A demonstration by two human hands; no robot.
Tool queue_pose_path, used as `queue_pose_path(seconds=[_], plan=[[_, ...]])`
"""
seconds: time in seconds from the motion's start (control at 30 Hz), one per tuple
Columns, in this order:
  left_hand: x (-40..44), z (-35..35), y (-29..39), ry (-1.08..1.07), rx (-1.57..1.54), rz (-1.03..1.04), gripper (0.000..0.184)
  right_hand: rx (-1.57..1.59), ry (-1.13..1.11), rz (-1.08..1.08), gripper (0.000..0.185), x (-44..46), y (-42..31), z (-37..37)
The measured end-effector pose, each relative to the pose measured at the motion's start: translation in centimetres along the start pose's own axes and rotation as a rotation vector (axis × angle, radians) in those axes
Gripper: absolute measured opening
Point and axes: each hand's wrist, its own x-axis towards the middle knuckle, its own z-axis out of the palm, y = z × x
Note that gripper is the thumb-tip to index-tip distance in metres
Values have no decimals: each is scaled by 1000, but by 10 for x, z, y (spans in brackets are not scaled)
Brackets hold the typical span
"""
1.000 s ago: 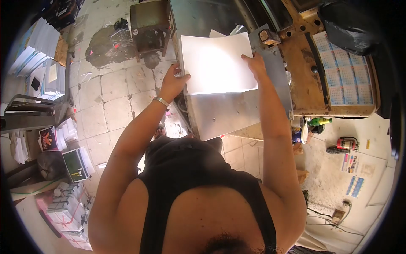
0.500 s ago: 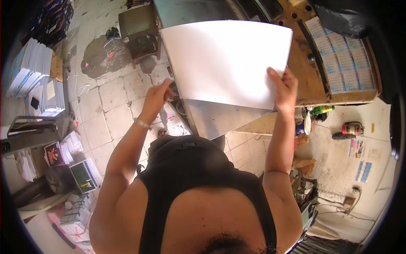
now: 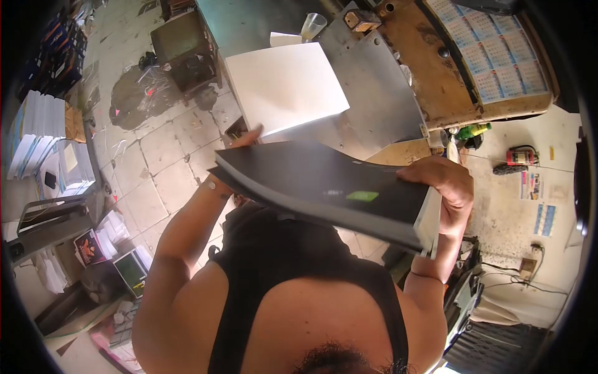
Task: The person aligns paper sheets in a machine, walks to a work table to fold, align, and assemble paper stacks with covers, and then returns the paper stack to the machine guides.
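A dark, bending stack of printed sheets (image 3: 311,181) with a small green patch spans the space in front of my torso. My right hand (image 3: 445,187) grips its right end, thumb on top. My left hand (image 3: 247,138) is mostly behind the left end of the dark stack, with only a finger or thumb showing beside the white paper; its grip is hidden. Beyond, a white paper stack (image 3: 286,87) lies on the metal table (image 3: 380,93), near its left edge.
A clear plastic cup (image 3: 313,26) stands behind the white stack. A wooden board with calendar sheets (image 3: 498,50) is at upper right. At left are a stool (image 3: 180,40) and piled books (image 3: 40,137). A fire extinguisher (image 3: 522,156) is at right.
The large white sheet is no longer in my right hand, which now grips the dark stack closer to my body. A white stack shows on the table. The view has shifted.
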Motion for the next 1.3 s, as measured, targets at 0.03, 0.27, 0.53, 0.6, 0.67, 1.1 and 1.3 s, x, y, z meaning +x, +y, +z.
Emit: queue_pose_path(seconds=[0.03,0.27,0.53,0.6,0.67,1.1,1.3], plan=[[2,-47,-17,9,300,195,62,36,-4,88,17,-5,-5,-2],[7,62,2,139,366,0,57,-253,100,174,16,-65,30,-5],[-6,91,-3,317,780,206,53,1574,499,620,69,-137,143,93],[-10,99,-2,355,941,208,55,1060,313,820,54,-126,158,106],[-20,99,-6,439,986,180,54,1033,362,766,46,-111,158,112],[-11,85,-65,743,1184,555,68,851,303,591,64,-120,191,132],[-2,93,-72,777,1296,725,70,1060,362,512,72,-116,185,131]])
